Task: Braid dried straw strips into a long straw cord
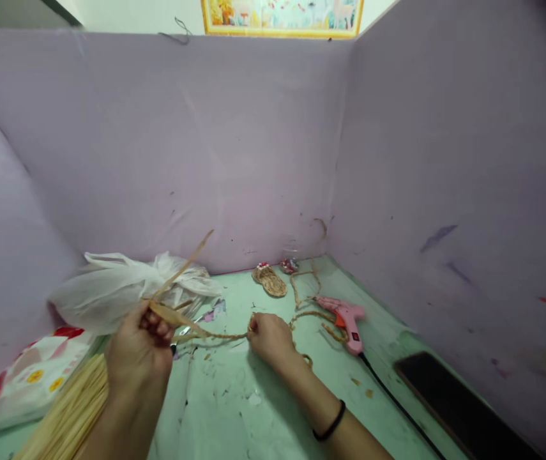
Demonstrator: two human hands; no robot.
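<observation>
My left hand (145, 345) is closed on loose, flat straw strands (172, 314), one of which sticks up and to the right. From these strands a thin braided straw cord (228, 336) runs across to my right hand (270, 338). The fingers of my right hand are pinched on that cord, and a black band circles the wrist. More of the finished cord (311, 314) trails past the right hand and loops over the table. Partly hidden behind the left hand lie scissors (187, 330).
A pink glue gun (347, 319) with a black cable lies at right, near a dark phone-like slab (459, 402). A small woven straw slipper (271, 282) sits at the back. At left are a white plastic bag (110, 291), a tissue pack (37, 380) and a straw bundle (69, 409). Lilac walls enclose the table.
</observation>
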